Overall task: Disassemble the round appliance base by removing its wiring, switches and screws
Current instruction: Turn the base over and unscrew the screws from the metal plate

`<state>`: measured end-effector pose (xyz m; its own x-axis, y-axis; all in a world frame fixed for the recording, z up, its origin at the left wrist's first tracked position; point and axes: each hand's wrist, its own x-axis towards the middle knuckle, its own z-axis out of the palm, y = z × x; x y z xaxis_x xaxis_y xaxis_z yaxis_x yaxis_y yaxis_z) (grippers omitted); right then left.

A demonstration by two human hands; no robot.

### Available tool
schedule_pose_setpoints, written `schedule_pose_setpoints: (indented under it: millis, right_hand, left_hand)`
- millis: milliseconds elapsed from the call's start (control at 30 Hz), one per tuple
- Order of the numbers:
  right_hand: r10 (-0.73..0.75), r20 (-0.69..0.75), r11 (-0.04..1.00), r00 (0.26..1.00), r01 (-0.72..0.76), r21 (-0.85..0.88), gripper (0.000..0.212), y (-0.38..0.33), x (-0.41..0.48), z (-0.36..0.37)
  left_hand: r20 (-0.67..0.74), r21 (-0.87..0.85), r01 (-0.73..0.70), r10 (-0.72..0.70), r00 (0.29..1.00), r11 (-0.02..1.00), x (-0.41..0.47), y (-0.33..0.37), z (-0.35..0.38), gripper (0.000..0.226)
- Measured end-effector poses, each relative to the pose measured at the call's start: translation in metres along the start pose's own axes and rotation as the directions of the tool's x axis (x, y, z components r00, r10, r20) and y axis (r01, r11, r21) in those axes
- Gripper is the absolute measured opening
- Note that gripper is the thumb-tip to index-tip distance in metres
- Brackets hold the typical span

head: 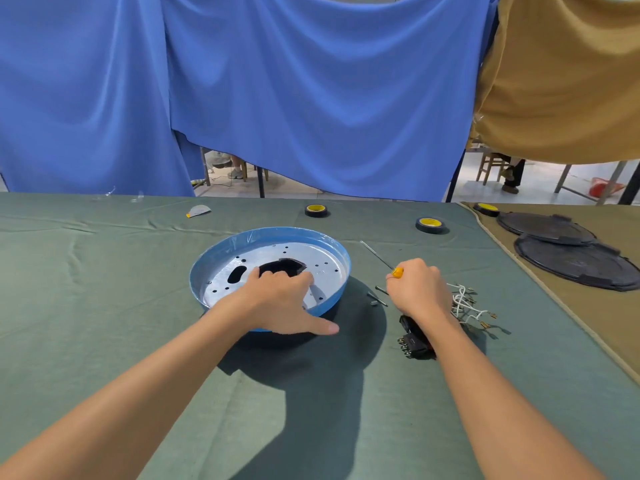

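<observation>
Clasping screwdriver (397,271), right grip (415,289) fully curled

Right of centre, the right hand (417,289) hides most of the screwdriver (397,271)'s orange handle, and its wrist covers part of the black switches (415,344). At centre the left hand (280,299) hides the base (266,233)'s near rim; the dark bits (377,296) between the hands are too small to name.

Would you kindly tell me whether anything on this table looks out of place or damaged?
Only minor things: the blue film looks wrinkled on the round base's far rim, and clear scraps lie at the table's far left edge.
</observation>
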<state>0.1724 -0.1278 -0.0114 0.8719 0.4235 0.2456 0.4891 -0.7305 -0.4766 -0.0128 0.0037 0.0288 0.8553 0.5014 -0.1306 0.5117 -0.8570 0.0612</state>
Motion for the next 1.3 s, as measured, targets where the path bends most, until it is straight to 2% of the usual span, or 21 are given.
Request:
schedule_pose_setpoints:
  millis: [100,233,333,467,533,667,800,867,933,967,1033,1100,1167,1300]
  right_hand:
    - [-0.003,-0.006,0.996,1.000,0.003,0.084,0.030,-0.002,-0.006,-0.001]
    - [0.018,-0.028,0.983,0.999,-0.013,0.184,0.035,-0.002,-0.012,-0.004]
    - [0.014,-0.052,0.971,0.999,-0.001,0.240,0.037,0.001,-0.015,-0.005]
    - [-0.062,-0.114,0.960,0.992,0.091,0.266,0.044,0.006,-0.023,-0.005]
    - [-0.093,-0.152,0.951,0.984,0.133,0.280,0.045,0.007,-0.026,-0.005]
    - [-0.144,-0.192,0.932,0.971,0.199,0.303,0.043,0.004,-0.028,-0.005]
    - [-0.106,-0.142,0.921,0.984,0.151,0.360,0.035,0.000,-0.026,-0.002]
    - [-0.078,-0.084,0.905,0.993,0.106,0.412,0.026,-0.004,-0.025,-0.003]
    - [-0.069,-0.008,0.884,0.998,0.065,0.463,0.035,-0.007,-0.024,-0.009]
    - [-0.082,0.030,0.865,0.996,0.056,0.499,0.037,-0.009,-0.021,-0.013]
    - [-0.149,0.081,0.831,0.985,0.081,0.550,0.025,-0.014,-0.015,-0.026]
    - [-0.274,0.076,0.841,0.959,0.200,0.502,0.010,-0.019,-0.011,-0.041]
    - [-0.380,0.053,0.827,0.924,0.313,0.467,0.010,-0.026,-0.007,-0.054]
    - [-0.364,-0.007,0.792,0.931,0.314,0.524,0.015,-0.044,0.003,-0.073]
  left_hand:
    - [-0.153,0.097,0.012,0.003,0.988,0.995,-0.006,0.012,0.008,0.062]
    - [-0.323,0.210,0.035,0.036,0.946,0.977,-0.010,0.023,0.023,0.041]
    - [-0.353,0.251,0.046,0.047,0.934,0.967,-0.014,0.025,0.026,0.045]
    - [-0.317,0.244,0.016,0.064,0.946,0.970,-0.014,0.016,0.014,0.046]
    - [-0.303,0.198,0.017,0.045,0.952,0.980,-0.012,0.008,0.001,0.044]
    - [-0.256,0.029,0.054,-0.045,0.966,0.998,-0.008,-0.015,-0.038,0.054]
    - [-0.219,-0.073,0.023,-0.038,0.975,0.997,-0.006,-0.025,-0.050,0.056]
    - [-0.226,-0.052,0.020,-0.031,0.974,0.998,-0.007,-0.025,-0.047,0.053]
    - [-0.251,0.004,0.044,-0.041,0.967,0.999,-0.010,-0.021,-0.042,0.054]
    - [-0.265,0.038,0.057,-0.044,0.963,0.998,-0.011,-0.019,-0.038,0.054]
    - [-0.306,0.106,0.056,-0.021,0.952,0.993,-0.013,-0.013,-0.022,0.055]
    - [-0.348,0.195,0.025,0.046,0.936,0.980,-0.014,-0.005,-0.002,0.051]
    - [-0.374,0.297,-0.019,0.134,0.918,0.955,-0.013,0.002,0.016,0.044]
    - [-0.416,0.321,-0.015,0.155,0.896,0.947,-0.011,0.006,0.028,0.044]
